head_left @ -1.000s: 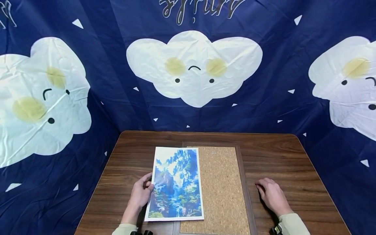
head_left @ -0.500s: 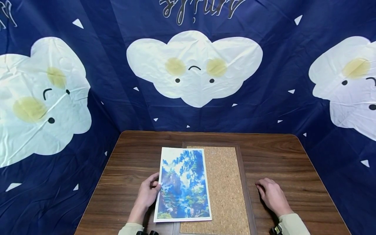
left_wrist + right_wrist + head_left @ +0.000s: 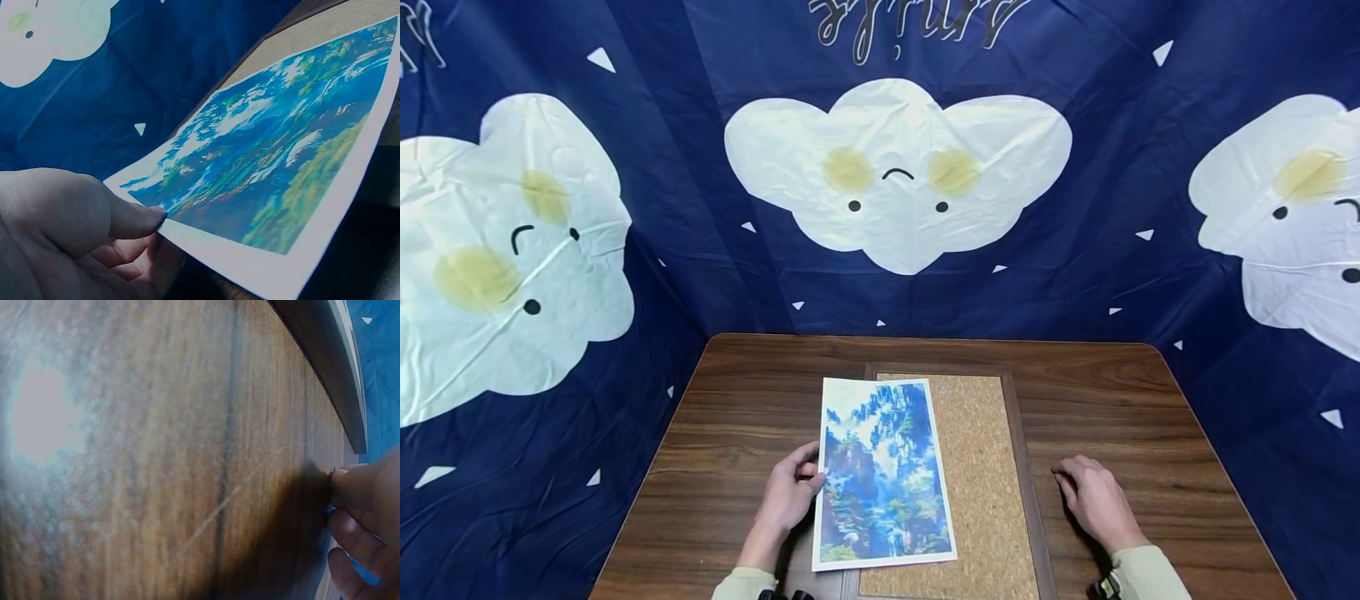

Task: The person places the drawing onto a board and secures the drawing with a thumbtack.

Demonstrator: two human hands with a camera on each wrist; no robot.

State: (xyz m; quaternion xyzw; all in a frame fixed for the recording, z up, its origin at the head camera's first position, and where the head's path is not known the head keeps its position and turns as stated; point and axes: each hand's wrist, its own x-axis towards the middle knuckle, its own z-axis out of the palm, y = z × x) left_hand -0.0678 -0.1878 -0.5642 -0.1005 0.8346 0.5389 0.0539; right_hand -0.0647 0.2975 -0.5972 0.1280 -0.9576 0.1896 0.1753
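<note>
In the head view my left hand [image 3: 792, 492] pinches the left edge of a white-bordered print [image 3: 883, 475] of blue mountains and a waterfall. The left wrist view shows the thumb on top of the print's edge and the fingers beneath. The print slants over a framed cork board [image 3: 985, 483], covering much of its left part. To the right of the board, my right hand [image 3: 1097, 500] rests on the wooden table with loosely curled fingers. In the right wrist view its fingertips [image 3: 350, 534] are close together beside the board's frame; I see no object held there.
Small pale specks [image 3: 945, 390], too tiny to identify, lie near the cork's top edge. A grey strip [image 3: 850, 583] runs along the cork's left side. Blue cloth [image 3: 895, 304] with white clouds encloses the wooden table [image 3: 1097, 383] at the back and sides.
The print and my left hand have slid rightward over the board, and the print now covers more of the cork. My right hand has stayed in place.
</note>
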